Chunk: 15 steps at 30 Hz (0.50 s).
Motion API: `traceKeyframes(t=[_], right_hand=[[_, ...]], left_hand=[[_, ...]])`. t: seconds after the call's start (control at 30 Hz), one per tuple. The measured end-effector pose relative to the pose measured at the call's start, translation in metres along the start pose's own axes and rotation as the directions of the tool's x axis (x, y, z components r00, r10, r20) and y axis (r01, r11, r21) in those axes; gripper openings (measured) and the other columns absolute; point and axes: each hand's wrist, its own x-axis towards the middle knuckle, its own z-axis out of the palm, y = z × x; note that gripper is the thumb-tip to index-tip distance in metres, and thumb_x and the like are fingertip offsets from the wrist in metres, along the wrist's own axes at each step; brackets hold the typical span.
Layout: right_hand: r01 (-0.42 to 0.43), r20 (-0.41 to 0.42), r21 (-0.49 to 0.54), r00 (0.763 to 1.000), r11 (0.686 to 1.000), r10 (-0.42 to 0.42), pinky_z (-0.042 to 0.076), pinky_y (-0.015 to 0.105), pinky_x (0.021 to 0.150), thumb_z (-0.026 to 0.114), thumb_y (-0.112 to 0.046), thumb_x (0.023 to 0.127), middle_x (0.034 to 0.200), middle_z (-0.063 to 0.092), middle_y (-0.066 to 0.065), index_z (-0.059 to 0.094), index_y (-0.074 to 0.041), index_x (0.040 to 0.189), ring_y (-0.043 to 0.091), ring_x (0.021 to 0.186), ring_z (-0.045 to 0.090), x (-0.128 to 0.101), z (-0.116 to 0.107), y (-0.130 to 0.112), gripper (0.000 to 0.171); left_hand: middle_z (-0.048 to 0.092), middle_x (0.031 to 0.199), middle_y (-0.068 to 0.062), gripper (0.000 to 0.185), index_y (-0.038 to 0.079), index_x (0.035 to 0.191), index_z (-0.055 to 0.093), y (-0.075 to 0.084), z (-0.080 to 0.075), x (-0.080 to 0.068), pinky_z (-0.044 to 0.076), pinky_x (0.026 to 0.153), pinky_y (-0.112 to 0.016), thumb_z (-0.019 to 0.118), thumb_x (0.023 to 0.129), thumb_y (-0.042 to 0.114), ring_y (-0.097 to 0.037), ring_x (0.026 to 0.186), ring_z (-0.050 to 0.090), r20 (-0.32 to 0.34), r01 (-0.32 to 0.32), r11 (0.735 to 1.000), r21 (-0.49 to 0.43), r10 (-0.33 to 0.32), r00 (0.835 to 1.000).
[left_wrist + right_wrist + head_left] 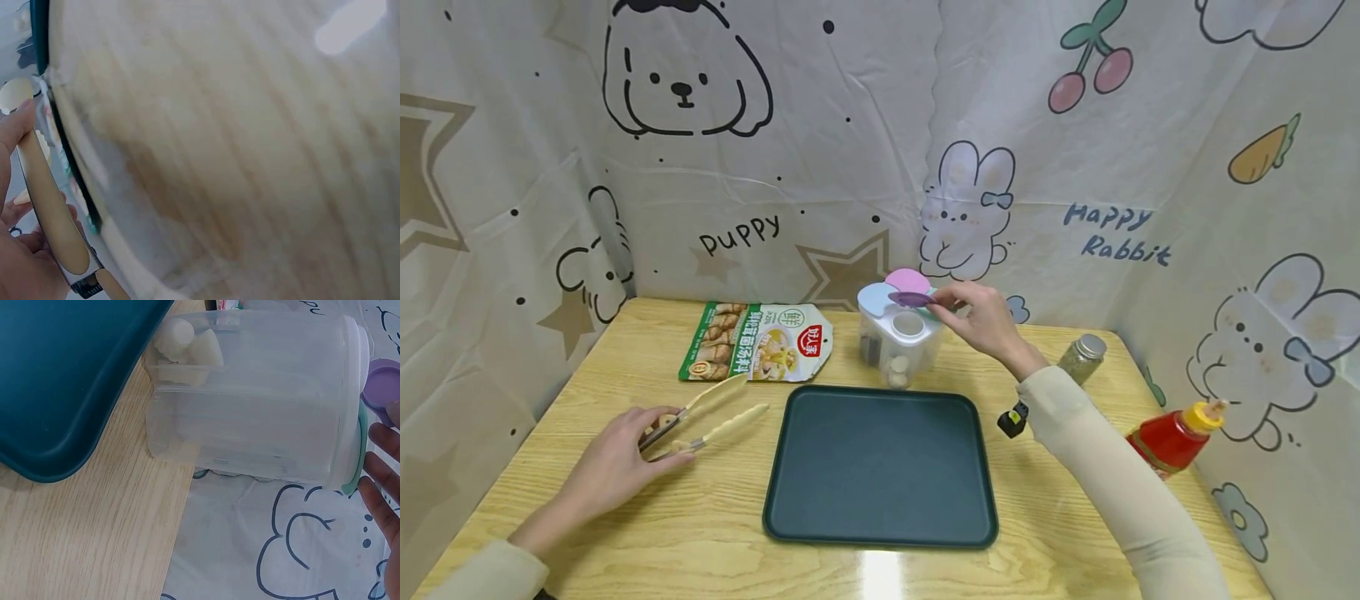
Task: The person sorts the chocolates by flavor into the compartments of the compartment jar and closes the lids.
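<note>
Clear plastic, ribbed into compartments, makes up the canister (898,342), which stands just behind the far edge of the tray (880,467). Pale rounded lumps lie low in its near compartment. Its top carries pastel flip lids shaped like petals, and the right hand (981,317) pinches the purple lid (912,298) by its edge, lifted above a round opening.

The tray is dark green, rectangular with rounded corners and a low smooth rim; it lies on a light wood-grain table (625,517).

Left of the tray, the left hand (617,462) curls round the hinge end of the tongs (707,417), which lie on the table with cream plastic arms parted and tips pointing toward the tray's far left corner.

A glossy printed packet (756,342) lies flat beyond the tongs, left of the canister. Right of the tray stand a small glass jar (1082,357) with a metal cap and, nearer the table's edge, a red squeeze bottle (1176,435) with a yellow nozzle. A cartoon-printed cloth (850,142) hangs behind.
</note>
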Motion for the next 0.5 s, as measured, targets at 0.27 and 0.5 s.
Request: traceKeyframes(t=[0.27,0.5], right_hand=[[0.0,0.0,-0.002,1.0,1.0,0.0,0.064,0.04,0.075,0.081,-0.011,0.093,0.092,0.08,0.011,0.08,-0.005,0.099,0.024,0.082,0.074,-0.0004,-0.0009,-0.0015,0.009],[-0.003,0.0,0.001,1.0,1.0,0.003,0.064,0.04,0.076,0.081,-0.011,0.093,0.092,0.08,0.011,0.08,-0.005,0.099,0.024,0.082,0.074,-0.0009,-0.0012,-0.0016,0.009]], left_hand=[[0.069,0.113,-0.016,0.084,0.007,0.141,0.063,-0.0051,0.0062,0.0018,0.053,0.079,-0.053,0.087,0.08,0.058,-0.028,0.096,0.062,0.049,-0.007,0.999,0.041,0.005,0.999],[0.065,0.112,-0.014,0.094,0.005,0.146,0.058,-0.0106,0.0102,0.0035,0.053,0.078,-0.049,0.086,0.078,0.064,-0.025,0.094,0.058,0.098,-0.015,0.998,0.059,0.009,0.995]])
